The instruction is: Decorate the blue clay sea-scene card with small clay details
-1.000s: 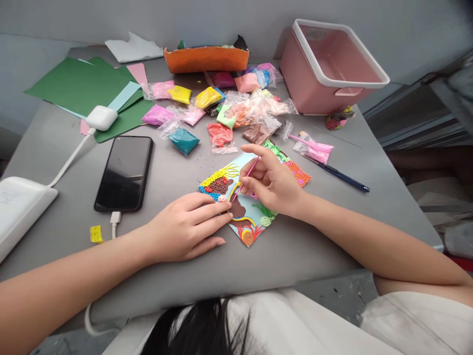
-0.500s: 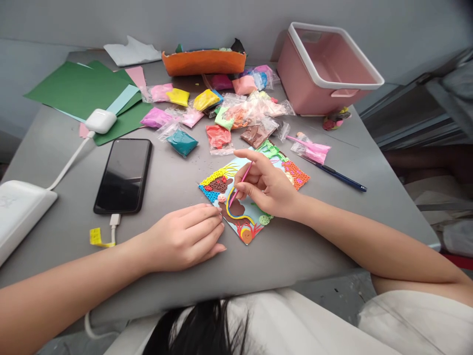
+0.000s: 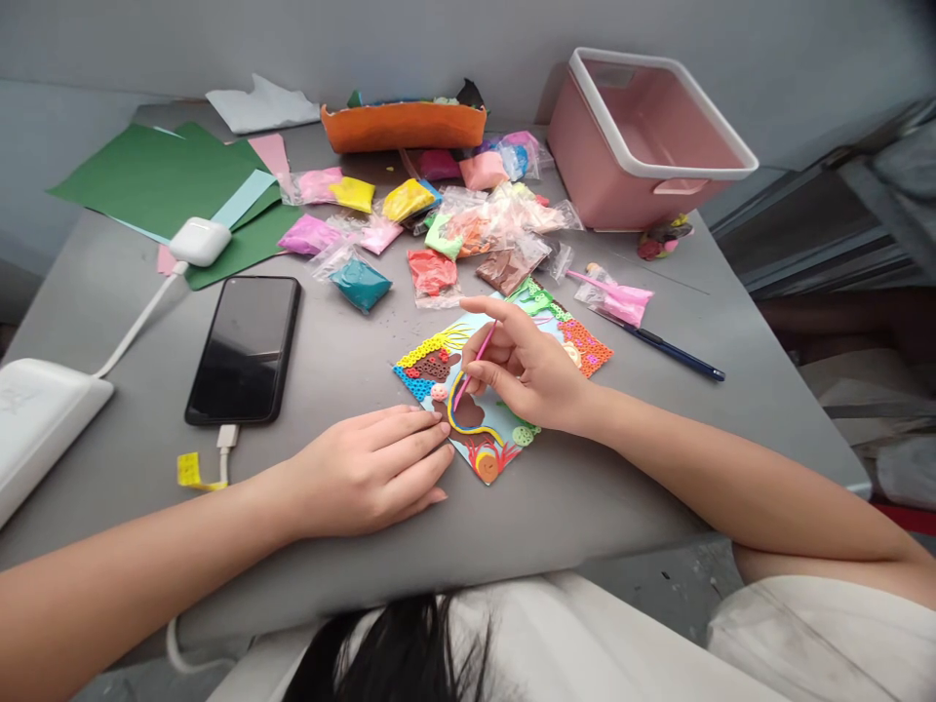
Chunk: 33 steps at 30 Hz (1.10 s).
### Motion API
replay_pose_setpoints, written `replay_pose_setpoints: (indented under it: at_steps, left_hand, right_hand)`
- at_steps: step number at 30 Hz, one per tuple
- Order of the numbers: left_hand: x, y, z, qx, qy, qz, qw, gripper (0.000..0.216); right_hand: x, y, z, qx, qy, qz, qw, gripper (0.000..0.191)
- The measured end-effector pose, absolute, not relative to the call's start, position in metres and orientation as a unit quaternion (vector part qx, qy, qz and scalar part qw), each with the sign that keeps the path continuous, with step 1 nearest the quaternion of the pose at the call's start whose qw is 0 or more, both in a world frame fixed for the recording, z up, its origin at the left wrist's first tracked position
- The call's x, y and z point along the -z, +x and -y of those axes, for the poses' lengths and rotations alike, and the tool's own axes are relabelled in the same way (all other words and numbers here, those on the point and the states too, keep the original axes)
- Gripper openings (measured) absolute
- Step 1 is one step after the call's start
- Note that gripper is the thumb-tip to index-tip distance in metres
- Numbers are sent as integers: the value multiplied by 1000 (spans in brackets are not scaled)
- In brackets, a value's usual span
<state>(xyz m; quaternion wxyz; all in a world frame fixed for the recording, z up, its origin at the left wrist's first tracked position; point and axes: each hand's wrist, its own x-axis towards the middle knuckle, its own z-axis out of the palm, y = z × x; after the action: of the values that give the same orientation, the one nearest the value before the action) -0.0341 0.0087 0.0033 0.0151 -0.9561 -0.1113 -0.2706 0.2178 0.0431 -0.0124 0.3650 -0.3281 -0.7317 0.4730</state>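
On the grey desk (image 3: 343,366), toward its front edge, lies a picture card (image 3: 494,413); the right hand (image 3: 523,369) pinches a pink tool (image 3: 480,352), whose slip could gouge the yellow-blue strip (image 3: 468,429). The left hand (image 3: 376,466) lies flat.

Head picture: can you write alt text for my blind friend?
A person's right hand holds a thin pink stick over a decorated light-blue card, the left hand at its edge. Behind lie small clear bags of coloured material; a black phone sits left, a white-rimmed pink box back right.
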Motion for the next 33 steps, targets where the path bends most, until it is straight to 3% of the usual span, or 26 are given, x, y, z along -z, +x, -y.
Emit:
replay_pose_setpoints:
  at_steps: [33]
  left_hand:
    - [-3,-36,-9,266,-957,114,-12,24]
  right_hand:
    - [9,225,-44,-445,-366,734,358,54]
